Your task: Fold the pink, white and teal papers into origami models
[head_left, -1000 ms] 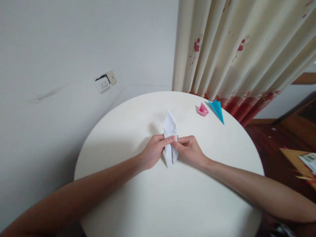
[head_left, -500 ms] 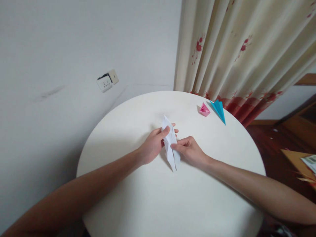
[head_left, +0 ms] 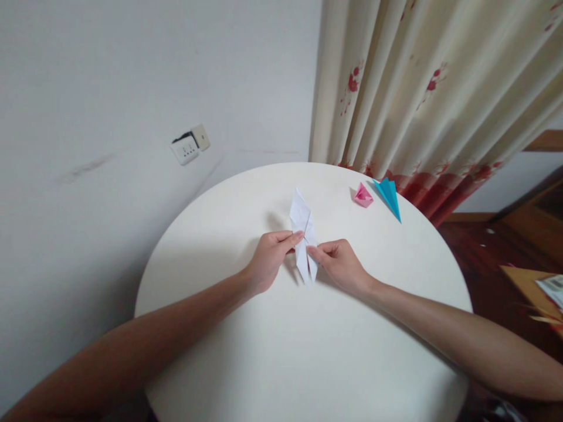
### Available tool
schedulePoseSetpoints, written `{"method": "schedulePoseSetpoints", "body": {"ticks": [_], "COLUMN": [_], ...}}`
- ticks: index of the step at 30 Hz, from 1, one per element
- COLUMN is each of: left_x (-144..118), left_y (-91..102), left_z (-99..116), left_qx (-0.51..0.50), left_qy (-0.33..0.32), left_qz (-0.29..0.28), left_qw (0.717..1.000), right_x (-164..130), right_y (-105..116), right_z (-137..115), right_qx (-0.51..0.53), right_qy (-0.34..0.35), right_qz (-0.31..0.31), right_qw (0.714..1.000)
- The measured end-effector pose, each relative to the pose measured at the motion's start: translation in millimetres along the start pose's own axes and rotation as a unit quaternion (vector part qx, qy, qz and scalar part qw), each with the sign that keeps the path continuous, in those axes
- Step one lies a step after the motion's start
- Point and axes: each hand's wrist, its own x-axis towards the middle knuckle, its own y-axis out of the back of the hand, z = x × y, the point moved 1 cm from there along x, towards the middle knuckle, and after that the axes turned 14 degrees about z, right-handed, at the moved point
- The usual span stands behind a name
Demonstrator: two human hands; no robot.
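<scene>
Head view, one moment; a narrow folded white paper piece (head_left: 303, 237), pointed at its far end and split into two points at its near end, is held just above the middle of the round cream-white table (head_left: 308, 351); left hand (head_left: 270, 261) closed in a pinch, thumb and fingertips gripping the paper's left edge at mid-length; right hand (head_left: 338, 264) likewise closed in a pinch on the paper's right edge, directly opposite; the fingertips of the two hands lie near each other, with the paper between them; a centre crease runs along the paper's upper half; whether its lower points touch the tabletop, cannot tell.

Far right of the tabletop: a small pink folded paper shape (head_left: 363, 196); just beside it, a blue folded paper triangle (head_left: 389, 197) near the rim; both well apart from the hands.
</scene>
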Motion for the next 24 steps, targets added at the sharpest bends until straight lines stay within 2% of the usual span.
{"method": "schedulePoseSetpoints", "body": {"ticks": [3, 8, 10, 12, 16, 20, 24], "left_x": [1, 9, 10, 8, -1, -4, -2], "left_y": [0.9, 5.9, 6.4, 5.0, -0.7, -4.5, -4.7], "left_z": [0, -5, -6, -5, -1, 0, -2], "left_qx": [-0.012, -0.010, -0.004, 0.015, 0.083, 0.094, 0.051], "left_qy": [0.001, -0.037, -0.038, -0.038, -0.070, -0.107, -0.105], "left_qz": [0.012, 0.089, 0.081, 0.045, -0.012, -0.009, 0.034], "left_qw": [1.000, 0.995, 0.996, 0.998, 0.994, 0.990, 0.993], "right_x": [-3, -5, -1, 4, 9, 7, 4], "right_y": [1, 5, 9, 12, 10, 8, 7], "right_z": [-2, -4, -6, -9, -13, -10, -12], "right_qx": [-0.024, -0.045, -0.041, -0.028, 0.024, 0.046, 0.022], "right_qy": [0.021, 0.006, 0.012, 0.025, 0.033, 0.032, 0.063], "right_qz": [-0.022, -0.067, -0.016, 0.047, 0.068, 0.103, 0.124], "right_qw": [0.999, 0.997, 0.999, 0.998, 0.997, 0.993, 0.990]}}
